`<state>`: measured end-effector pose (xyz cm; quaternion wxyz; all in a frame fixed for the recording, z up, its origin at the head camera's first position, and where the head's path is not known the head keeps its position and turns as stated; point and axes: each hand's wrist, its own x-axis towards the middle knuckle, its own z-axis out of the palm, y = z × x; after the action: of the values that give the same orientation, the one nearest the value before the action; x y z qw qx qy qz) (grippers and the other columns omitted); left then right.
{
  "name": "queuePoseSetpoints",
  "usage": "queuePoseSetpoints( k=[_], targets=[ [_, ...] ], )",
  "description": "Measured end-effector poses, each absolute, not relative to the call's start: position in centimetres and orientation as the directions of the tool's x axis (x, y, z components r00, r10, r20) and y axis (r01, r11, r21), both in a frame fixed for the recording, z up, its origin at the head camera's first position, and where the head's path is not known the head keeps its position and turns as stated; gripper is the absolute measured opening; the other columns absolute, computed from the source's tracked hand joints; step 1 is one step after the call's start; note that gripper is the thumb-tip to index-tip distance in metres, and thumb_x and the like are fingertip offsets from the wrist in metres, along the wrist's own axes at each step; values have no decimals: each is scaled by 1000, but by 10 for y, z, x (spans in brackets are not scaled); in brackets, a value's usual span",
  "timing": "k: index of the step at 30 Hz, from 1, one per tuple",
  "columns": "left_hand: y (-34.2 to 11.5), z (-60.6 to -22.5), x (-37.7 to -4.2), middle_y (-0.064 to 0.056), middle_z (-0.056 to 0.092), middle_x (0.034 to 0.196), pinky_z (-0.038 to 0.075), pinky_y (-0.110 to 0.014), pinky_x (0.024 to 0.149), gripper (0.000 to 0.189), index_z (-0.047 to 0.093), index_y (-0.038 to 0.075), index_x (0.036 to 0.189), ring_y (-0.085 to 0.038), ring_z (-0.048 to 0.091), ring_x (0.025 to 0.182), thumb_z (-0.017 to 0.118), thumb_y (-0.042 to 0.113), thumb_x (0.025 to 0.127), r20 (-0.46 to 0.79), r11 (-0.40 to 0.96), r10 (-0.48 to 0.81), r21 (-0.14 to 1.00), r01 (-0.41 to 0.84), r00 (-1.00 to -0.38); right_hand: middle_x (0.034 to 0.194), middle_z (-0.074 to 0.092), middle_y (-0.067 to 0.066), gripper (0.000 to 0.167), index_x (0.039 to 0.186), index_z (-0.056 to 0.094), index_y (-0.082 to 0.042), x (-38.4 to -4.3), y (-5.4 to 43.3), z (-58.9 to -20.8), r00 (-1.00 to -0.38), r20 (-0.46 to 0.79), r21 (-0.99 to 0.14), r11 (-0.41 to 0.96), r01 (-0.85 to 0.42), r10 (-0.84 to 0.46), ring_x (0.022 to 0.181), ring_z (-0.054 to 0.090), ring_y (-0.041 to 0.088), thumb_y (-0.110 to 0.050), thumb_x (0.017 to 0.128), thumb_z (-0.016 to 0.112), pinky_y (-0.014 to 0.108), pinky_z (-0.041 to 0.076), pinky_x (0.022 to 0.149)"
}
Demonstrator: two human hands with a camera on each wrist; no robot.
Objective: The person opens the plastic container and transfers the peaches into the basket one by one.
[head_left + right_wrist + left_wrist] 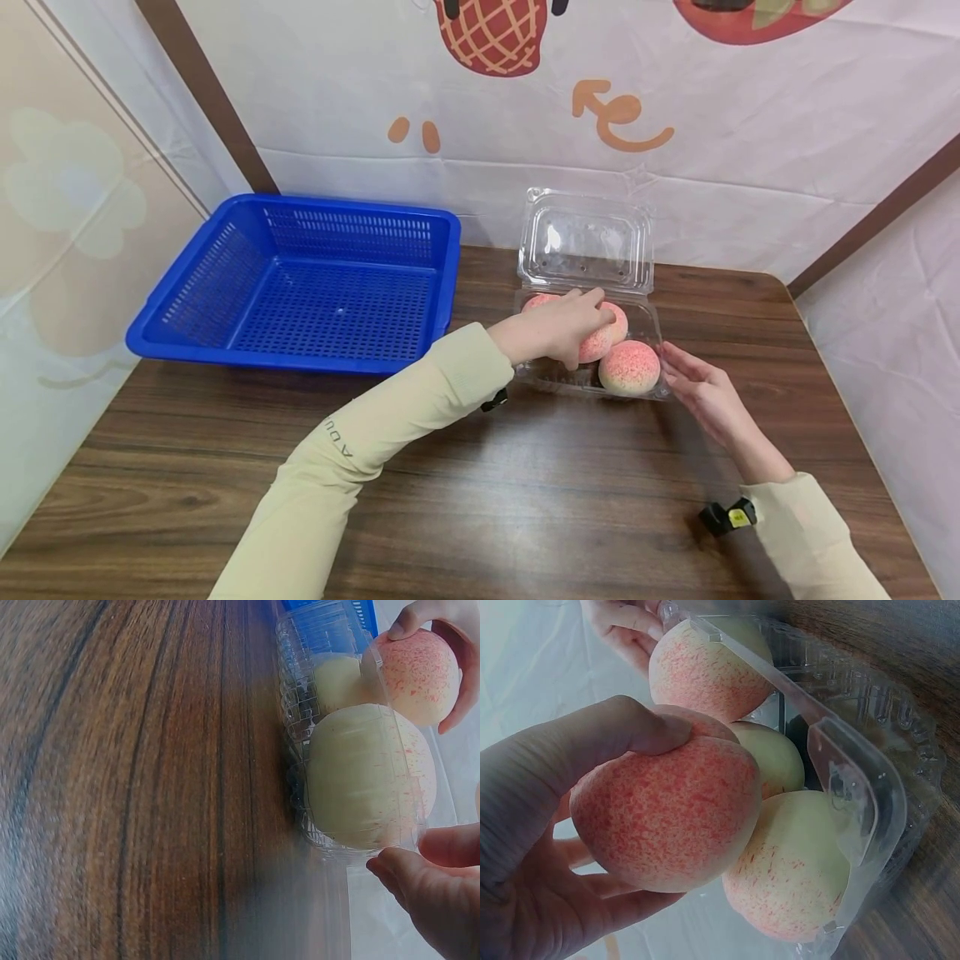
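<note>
My left hand point(558, 327) grips a pink-and-cream peach point(667, 817), thumb on one side and fingers curled round the other. That peach is raised over the near left part of a clear plastic clamshell box point(304, 795), whose lid point(588, 237) stands up at the back. Inside the box lie three more peaches: one at the front right point(630, 367), one behind it point(618, 321) and one at the back left point(538, 301), partly hidden by the left hand. At the box's right edge, my right hand point(708, 396) pinches the rim between thumb and fingers.
A blue perforated plastic basket point(337, 321) stands left of the box, with nothing in it but a small pale spot on its floor. Behind the brown wooden table point(525, 500) hangs a printed white cloth point(337, 92); more cloth is at both sides.
</note>
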<state>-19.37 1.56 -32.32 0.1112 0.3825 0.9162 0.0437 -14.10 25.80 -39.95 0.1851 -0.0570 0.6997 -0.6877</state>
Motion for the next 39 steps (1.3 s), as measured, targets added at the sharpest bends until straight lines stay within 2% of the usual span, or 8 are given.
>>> queuePoseSetpoints(
  k=[7,14,20,27,35,39],
  targets=[
    [16,-321,-194,-7,42,119,45,-34,85,75,48,15,128,-25,46,106,81,14,61,-161,715,699,151,682,-697,144,6,31,57,140,9,12,-140,258,-399,-925,-172,-985,39,169,-340,112,44,-9,4,93,40,12,39,89],
    [15,-316,-194,-6,43,125,43,-35,90,81,42,15,135,-23,42,111,81,16,64,-170,724,689,126,678,-705,146,8,28,57,141,11,9,-140,257,-398,-925,-200,-980,70,188,-323,119,40,-3,2,93,41,12,38,89],
    [14,-314,-195,-6,44,127,40,-36,94,80,41,15,135,-24,40,113,80,15,65,-134,722,692,102,684,-709,145,7,30,57,140,9,11,-140,257,-399,-925,-183,-983,41,179,-333,110,45,-10,3,93,41,12,38,89],
    [13,-312,-195,-7,46,122,42,-37,87,73,45,13,131,-26,43,108,78,12,65,-81,705,708,39,708,-701,144,6,30,58,140,9,12,-140,257,-399,-925,-180,-983,36,178,-333,107,46,-12,2,93,42,11,39,89],
    [11,-309,-198,-7,44,125,42,-41,88,71,45,12,129,-26,40,112,77,10,66,-65,712,702,49,700,-709,145,6,29,57,141,9,10,-140,256,-398,-926,-192,-981,38,190,-326,108,46,-11,3,93,41,12,39,89],
    [8,-308,-198,-6,44,124,42,-39,88,69,45,13,128,-26,40,111,75,10,67,-57,717,697,41,696,-715,146,7,28,57,141,10,10,-140,256,-398,-926,-206,-978,49,200,-316,110,45,-10,2,93,41,12,39,89]
  ],
)
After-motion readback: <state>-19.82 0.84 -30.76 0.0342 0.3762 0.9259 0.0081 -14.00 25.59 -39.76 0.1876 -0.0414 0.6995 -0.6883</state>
